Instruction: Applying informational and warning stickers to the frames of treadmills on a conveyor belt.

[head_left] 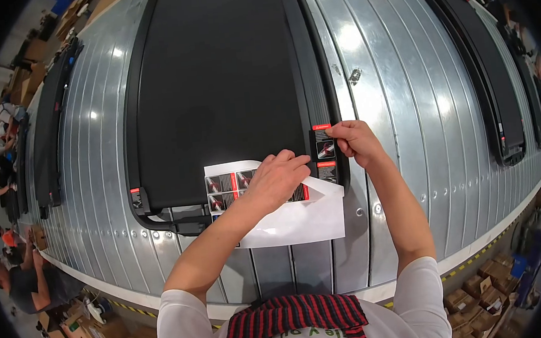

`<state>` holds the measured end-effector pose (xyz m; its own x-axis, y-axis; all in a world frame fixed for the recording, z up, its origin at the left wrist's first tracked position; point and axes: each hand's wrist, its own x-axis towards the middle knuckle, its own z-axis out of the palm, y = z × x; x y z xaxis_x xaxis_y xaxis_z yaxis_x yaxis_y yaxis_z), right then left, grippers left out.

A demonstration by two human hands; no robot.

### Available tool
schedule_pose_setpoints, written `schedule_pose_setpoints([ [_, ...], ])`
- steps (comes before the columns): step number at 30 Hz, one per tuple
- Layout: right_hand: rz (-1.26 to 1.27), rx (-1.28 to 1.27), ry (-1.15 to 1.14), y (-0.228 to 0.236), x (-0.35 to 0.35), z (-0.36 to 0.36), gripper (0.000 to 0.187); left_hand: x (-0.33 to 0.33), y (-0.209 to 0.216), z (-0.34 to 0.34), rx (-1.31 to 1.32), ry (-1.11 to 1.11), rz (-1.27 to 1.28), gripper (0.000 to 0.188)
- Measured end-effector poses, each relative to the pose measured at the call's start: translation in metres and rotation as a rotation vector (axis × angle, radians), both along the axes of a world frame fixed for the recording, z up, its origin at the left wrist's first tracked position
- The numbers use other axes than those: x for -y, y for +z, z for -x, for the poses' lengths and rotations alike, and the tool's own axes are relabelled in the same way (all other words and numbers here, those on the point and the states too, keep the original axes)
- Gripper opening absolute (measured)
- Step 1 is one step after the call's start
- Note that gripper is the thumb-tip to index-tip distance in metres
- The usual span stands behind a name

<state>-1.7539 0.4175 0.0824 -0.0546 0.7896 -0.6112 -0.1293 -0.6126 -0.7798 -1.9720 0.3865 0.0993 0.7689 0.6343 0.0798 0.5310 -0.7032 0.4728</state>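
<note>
Treadmill (219, 78) is the landmark, long axis running away from the person. Pinched label (324, 144), black with red top, sits over the treadmill's right rail (313, 83), near end; its long axis runs the same way as the rail. Right hand (358, 142) is nearer: at the label's far right corner, thumb and finger closed on it, arm coming in from outside the rail. Left hand (279, 180) is over the treadmill's near end, left of the rail and the label, fingers bent over the sticker sheet (294, 224); can't tell if it grips the sheet or just presses. Sheet lies across the treadmill's near edge, a flap lifted toward the rail.

Counts: one treadmill in front, one sheet, one pinched label. One lower label (326, 171) just nearer along the rail, partly covered by the sheet; on rail or sheet, can't tell. One corner label (136, 197) at the treadmill's near left corner. At least four labels visible on the sheet, others maybe under the hand. More machines: at least one left of the treadmill (54, 135), two right (475, 67), all on the metal table (400, 127).
</note>
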Motion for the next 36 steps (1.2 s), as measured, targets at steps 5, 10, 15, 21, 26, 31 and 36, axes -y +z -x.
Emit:
schedule_pose_setpoints([
  [5,0.012,0.009,0.003,0.003,0.001,0.004,0.011,-0.001,0.001,-0.001,-0.02,-0.006,0.003,0.013],
  [10,-0.043,0.071,0.021,0.004,0.002,0.008,0.012,-0.002,0.001,-0.002,-0.017,-0.031,0.001,0.015],
  [15,-0.088,0.067,0.014,0.003,0.004,0.01,0.014,-0.004,0.003,-0.002,-0.049,-0.058,0.008,0.017],
  [21,-0.126,0.067,-0.028,0.002,0.005,0.013,0.014,-0.005,0.003,-0.003,-0.047,-0.064,-0.004,0.017],
  [26,-0.135,0.081,-0.045,0.001,0.007,0.014,0.013,-0.005,0.002,-0.001,-0.03,-0.068,-0.023,0.016],
  [31,-0.139,0.091,-0.052,0.003,0.007,0.016,0.012,-0.006,0.001,0.0,-0.037,-0.081,-0.025,0.015],
  [36,-0.148,0.107,-0.064,0.002,0.008,0.016,0.012,-0.008,0.001,-0.002,-0.053,-0.104,-0.045,0.014],
])
